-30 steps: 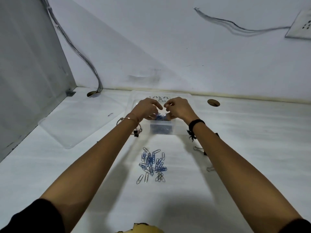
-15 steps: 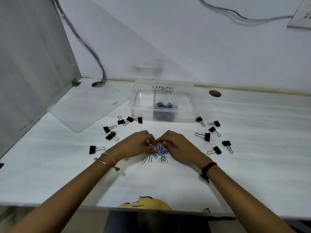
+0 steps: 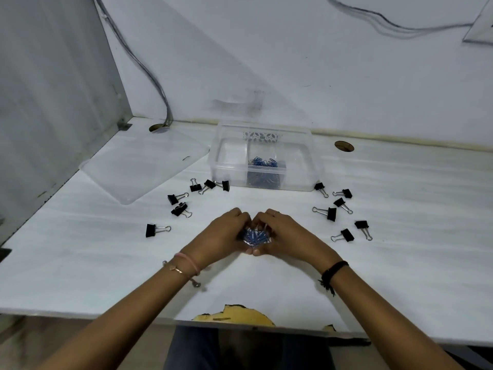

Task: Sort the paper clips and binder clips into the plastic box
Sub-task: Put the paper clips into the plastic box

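The white worktop [image 3: 106,249] is smooth with faint streaks. At the bottom centre its near edge is chipped, and a yellowish core [image 3: 234,315] shows there. A round cable hole [image 3: 157,128] is cut at the upper left, and a second cable hole [image 3: 344,146] to the right of the box. A flat transparent lid [image 3: 149,166] lies left of the clear plastic box [image 3: 316,169], near it but apart. Inside the box, right of a divider, sits a pile of blue paper clips [image 3: 262,162]. Black binder clips [image 3: 329,213] with wire handles lie scattered on the worktop: six left of the hands and six right, twelve in all. In the centre, below the box, the left hand [image 3: 221,239] and the right hand [image 3: 288,239] are cupped against each other, with the fingers curled around a bunch of paper clips [image 3: 254,237], also blue. Whether the bunch is lifted off the worktop, I cannot tell.
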